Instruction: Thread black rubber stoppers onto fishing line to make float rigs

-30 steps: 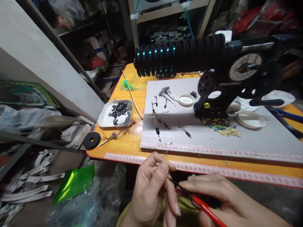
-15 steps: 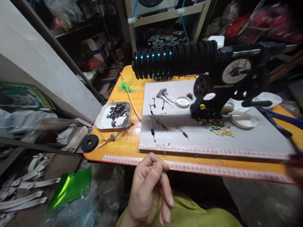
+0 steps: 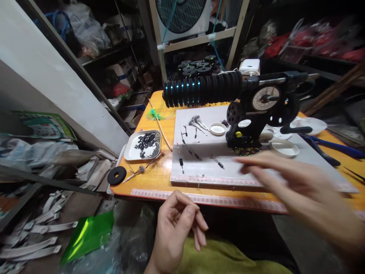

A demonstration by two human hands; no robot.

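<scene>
My left hand (image 3: 178, 226) is closed low in front of the table edge, thumb pressed to the curled index finger; whatever it pinches is hidden or too small to name. My right hand (image 3: 302, 194), blurred by motion, stretches over the right side of the grey board (image 3: 205, 165), fingers extended and index and thumb tips apart, with nothing visible between them. Just beyond its fingertips lies a pile of small coloured beads (image 3: 246, 151), partly covered by the hand. On the board's left are small black float-like pieces on thin lines (image 3: 181, 161) and another black piece (image 3: 220, 164).
A black geared winding machine (image 3: 242, 129) with a ridged roller (image 3: 202, 89) stands on the board. A white tray (image 3: 129, 152) of black parts and a black foam ring (image 3: 116, 176) are at left. Blue-handled pliers (image 3: 342, 146), a pointed dark tool (image 3: 355, 175) and round dishes (image 3: 217, 128) lie about.
My right hand has come in from the right edge to above the board, away from the dark tool. The left hand stays pinched in about the same place. The view has tilted slightly upward.
</scene>
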